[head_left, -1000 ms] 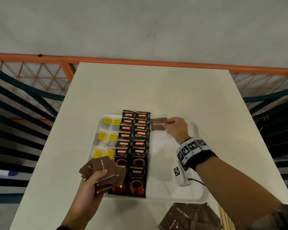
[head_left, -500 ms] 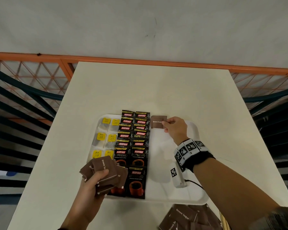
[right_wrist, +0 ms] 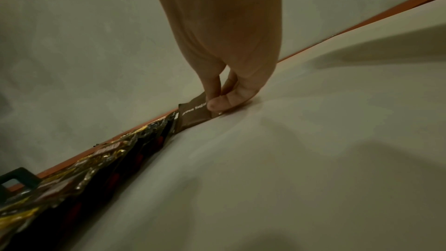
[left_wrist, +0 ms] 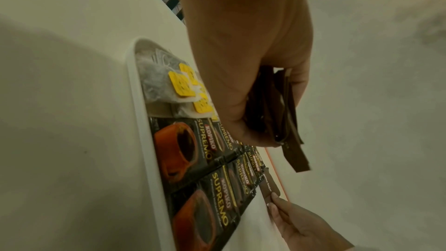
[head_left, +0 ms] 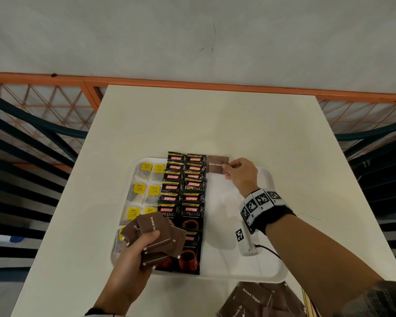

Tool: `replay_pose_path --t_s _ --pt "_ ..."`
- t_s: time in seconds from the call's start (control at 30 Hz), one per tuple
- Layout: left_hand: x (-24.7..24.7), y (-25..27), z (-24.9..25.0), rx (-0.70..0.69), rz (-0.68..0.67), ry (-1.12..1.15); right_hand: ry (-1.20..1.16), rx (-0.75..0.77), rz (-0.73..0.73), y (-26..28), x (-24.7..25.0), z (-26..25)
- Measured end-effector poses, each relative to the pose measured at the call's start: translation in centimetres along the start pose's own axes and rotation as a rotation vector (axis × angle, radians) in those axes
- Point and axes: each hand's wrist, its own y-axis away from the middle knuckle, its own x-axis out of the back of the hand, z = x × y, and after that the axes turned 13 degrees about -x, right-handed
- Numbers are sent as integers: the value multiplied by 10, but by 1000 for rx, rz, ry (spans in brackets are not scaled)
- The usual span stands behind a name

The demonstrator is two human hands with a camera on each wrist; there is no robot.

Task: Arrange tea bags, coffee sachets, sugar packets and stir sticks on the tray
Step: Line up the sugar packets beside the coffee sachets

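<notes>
Pinching one sugar packet point(head_left: 217, 164) at its right edge, right hand point(head_left: 240, 175) sets it flat, touching the coffee column's point(head_left: 183, 202) far right end. Left hand point(head_left: 133, 259) clutches the spare stack point(head_left: 157, 239) at the column's near end, so the next packet comes from the left.

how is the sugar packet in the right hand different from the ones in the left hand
The right hand pinches one sugar packet, low at the tray's far end beside the coffee sachets. The left hand grips a fanned bunch of sugar packets, raised over the tray's near left. All are brown and read Brown Sugar.
</notes>
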Motion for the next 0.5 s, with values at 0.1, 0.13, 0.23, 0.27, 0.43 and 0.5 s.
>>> replay_pose_path --t_s 0.1,0.13,0.23,0.27,0.43,0.5 --pt "-5 0 -1 17 -38 -1 -10 7 10 -3 2 3" --pt "-7 -1 -2 24 -45 -3 -16 6 10 -3 2 3" --pt "-10 -2 -4 22 -38 -6 -8 48 38 3 5 0" --pt "-13 -2 -4 20 -34 -4 -16 70 44 8 6 -2" --pt "-21 -7 -4 40 -17 -7 191 225 -122 50 5 -10" --pt "-25 -10 -4 59 -18 -7 282 255 -349 73 6 -14"
